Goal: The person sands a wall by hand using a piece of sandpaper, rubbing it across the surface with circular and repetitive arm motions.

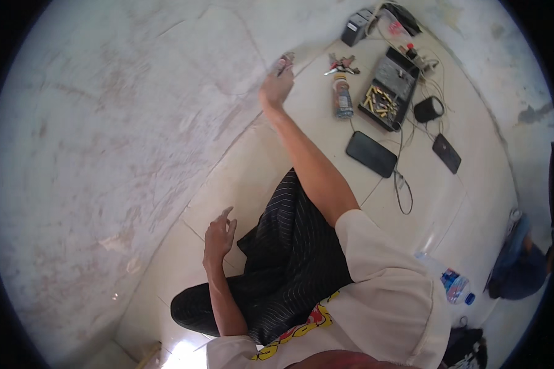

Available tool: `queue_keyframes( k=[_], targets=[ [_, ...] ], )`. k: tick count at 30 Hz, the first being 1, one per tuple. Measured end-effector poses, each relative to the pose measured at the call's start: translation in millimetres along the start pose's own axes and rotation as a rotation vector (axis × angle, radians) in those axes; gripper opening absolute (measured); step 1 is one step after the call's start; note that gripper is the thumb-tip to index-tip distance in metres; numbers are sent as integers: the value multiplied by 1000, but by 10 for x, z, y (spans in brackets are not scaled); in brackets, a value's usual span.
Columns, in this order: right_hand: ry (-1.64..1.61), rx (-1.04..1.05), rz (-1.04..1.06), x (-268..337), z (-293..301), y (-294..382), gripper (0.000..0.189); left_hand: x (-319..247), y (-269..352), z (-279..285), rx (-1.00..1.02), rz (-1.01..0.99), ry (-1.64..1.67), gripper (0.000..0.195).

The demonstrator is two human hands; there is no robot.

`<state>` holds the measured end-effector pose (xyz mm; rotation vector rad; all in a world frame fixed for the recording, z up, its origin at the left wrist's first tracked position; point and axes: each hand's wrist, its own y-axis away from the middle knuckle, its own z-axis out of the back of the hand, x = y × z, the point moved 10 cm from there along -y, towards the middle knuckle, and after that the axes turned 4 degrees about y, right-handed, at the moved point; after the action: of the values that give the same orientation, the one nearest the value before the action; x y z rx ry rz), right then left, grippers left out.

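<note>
My left hand [219, 236] is raised in front of the left knee, fingers apart, with nothing visible in it. My right hand [278, 83] is stretched forward to the foot of the pale wall [134, 115]. Its fingers curl around or beside something small and reddish, too blurred to name. Right of that hand, a cluster of metal and reddish items [343, 64] lies on the tiled floor. A bottle with an orange-yellow cap [343, 98] lies just below the cluster. Beside it stands an open black case [391, 90] holding brass-coloured pieces.
A large dark phone [371, 154], a smaller phone [447, 153], a black cylinder [429, 109] and tangled cables lie at the right. A black box [356, 28] stands near the wall. A plastic water bottle [457, 286] and a dark blue bundle [519, 272] are farther back.
</note>
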<state>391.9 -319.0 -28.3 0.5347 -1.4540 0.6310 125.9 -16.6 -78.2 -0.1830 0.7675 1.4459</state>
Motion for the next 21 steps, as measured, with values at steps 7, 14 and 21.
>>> queue_keyframes(
  k=[7,14,21],
  targets=[
    [166,206,83,158,-25,299,52,89,13,-23,53,77,-51,40],
    [193,132,-18,-16,137,-98,51,-33,21,-61,142,127,-48,40],
    [90,218,-141,47,23,188,50,-65,35,-37,130,145,-46,41]
  ],
)
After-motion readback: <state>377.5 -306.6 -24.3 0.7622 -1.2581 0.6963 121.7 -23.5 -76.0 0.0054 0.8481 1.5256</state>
